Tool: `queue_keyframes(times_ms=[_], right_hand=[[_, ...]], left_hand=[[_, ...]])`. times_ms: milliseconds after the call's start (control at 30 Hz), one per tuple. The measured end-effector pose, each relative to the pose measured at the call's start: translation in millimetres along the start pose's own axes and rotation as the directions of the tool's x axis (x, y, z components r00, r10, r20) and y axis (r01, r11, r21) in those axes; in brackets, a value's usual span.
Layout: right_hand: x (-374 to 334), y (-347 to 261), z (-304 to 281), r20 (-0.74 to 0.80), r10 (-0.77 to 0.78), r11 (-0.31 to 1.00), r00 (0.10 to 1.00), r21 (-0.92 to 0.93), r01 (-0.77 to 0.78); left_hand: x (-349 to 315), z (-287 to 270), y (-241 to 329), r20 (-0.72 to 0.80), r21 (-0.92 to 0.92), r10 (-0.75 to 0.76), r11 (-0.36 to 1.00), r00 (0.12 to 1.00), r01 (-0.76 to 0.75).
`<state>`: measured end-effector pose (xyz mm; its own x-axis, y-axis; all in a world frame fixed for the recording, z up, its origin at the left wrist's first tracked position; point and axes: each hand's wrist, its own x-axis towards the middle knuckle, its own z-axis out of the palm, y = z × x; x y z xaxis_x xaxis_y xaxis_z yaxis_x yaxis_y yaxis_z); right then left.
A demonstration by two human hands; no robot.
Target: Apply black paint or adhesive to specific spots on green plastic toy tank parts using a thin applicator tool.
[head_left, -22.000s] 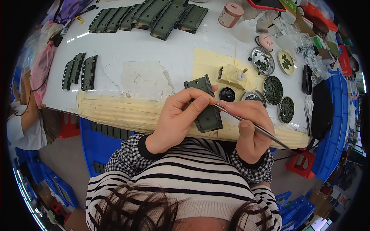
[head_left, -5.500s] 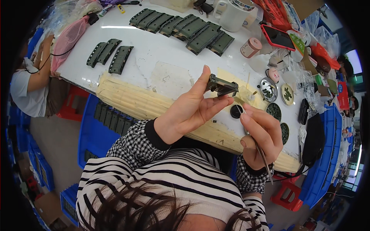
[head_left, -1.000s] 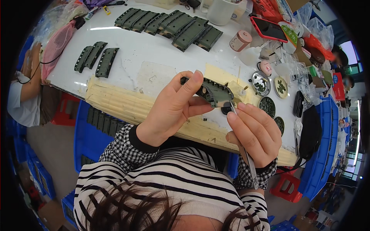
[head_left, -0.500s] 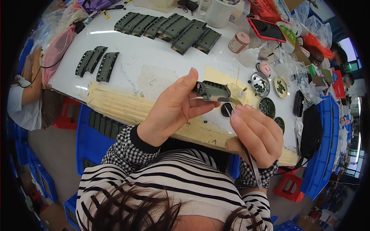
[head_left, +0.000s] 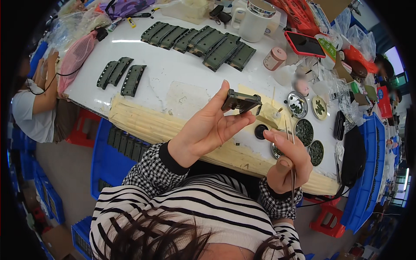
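Observation:
My left hand (head_left: 206, 130) grips a small dark green model tank hull (head_left: 241, 101) between thumb and fingers, above the table's near edge. The hull is tipped, with its hollow side partly showing. In my right hand (head_left: 288, 160) is a pair of slim metal tweezers (head_left: 293, 181), tips pointing away from me toward the small dishes. The tips are apart from the hull; whether they pinch anything is too small to tell. A yellow block (head_left: 269, 113) with a little bottle in it stands just beyond, beside a round black cap (head_left: 261, 131).
Right of my hands are a silver dish (head_left: 299, 98), a pale lid (head_left: 320, 116) and more dishes of tiny green parts. Similar hulls (head_left: 212, 40) line the table's back; several lie left. A mug (head_left: 255, 26) and red-cased phone (head_left: 304, 44) stand behind. Another person (head_left: 37, 108) sits left.
The hull has been turned in my left hand, showing another side. My right hand has drawn back from it, and the tweezers now point up and away. The whole view has shifted slightly.

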<state>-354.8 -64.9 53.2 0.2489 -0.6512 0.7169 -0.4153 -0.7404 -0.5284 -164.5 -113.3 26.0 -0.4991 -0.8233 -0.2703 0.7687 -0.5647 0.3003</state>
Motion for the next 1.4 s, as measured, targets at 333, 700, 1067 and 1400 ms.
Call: queue_keyframes(times_ms=[333,700,1067,1400], right_hand=[[4.5,3.5,35.4,-0.204,0.118,0.989,0.972,0.108,-0.097],[-5.3,0.2,-21.6,0.464,0.132,0.802,0.876,0.469,-0.37],[-31.2,42.1,-97.0,-0.13,0.471,0.793,0.872,-0.37,-0.483],[-26.6,104.5,-90.8,0.054,0.6,0.67,0.798,-0.58,-0.464]], left_hand=[[-15.3,6.3,-33.7,0.064,0.14,0.29,0.945,0.955,-0.296],[-19.4,-30.0,-23.5,0.378,0.486,-0.362,0.861,0.852,0.15],[-17.1,-14.6,-29.7,0.2,0.556,-0.296,0.819,0.934,0.141],[-17.3,-11.3,-30.3,0.127,0.638,-0.092,0.77,0.988,-0.01]])
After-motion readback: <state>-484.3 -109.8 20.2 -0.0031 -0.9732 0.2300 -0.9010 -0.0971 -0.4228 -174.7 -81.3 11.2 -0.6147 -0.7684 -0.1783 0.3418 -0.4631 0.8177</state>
